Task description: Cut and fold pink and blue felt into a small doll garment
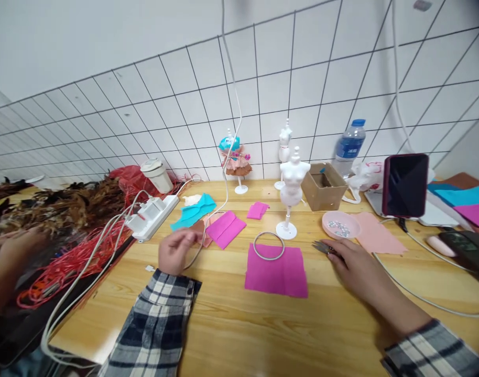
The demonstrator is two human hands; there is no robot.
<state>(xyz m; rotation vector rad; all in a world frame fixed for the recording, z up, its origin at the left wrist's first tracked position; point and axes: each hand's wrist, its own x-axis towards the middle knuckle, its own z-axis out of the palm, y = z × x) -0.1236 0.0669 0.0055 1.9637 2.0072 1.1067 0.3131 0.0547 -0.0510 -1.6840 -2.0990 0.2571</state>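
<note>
My left hand (175, 251) hovers over or rests on the table at left of centre, its fingers curled and thumb against them. What they hold, if anything, I cannot make out; a pale cable (203, 238) passes right beside it. Under the fingers of my right hand (351, 262) are small thread snips (323, 247), their blades pointing left. Between both hands lies a flat magenta cloth piece (276, 275), with a thin metal ring (269, 257) across its upper edge. Just behind stands a white miniature dress form (292, 186).
Cloth scraps in turquoise (196, 210) and magenta (226, 229) lie beyond my left hand. A pink dish of rhinestones (329, 220), a cardboard box (324, 188) and a phone (405, 185) stand right. Left are a power strip (153, 217), feathers (86, 199) and another person's hands (19, 248).
</note>
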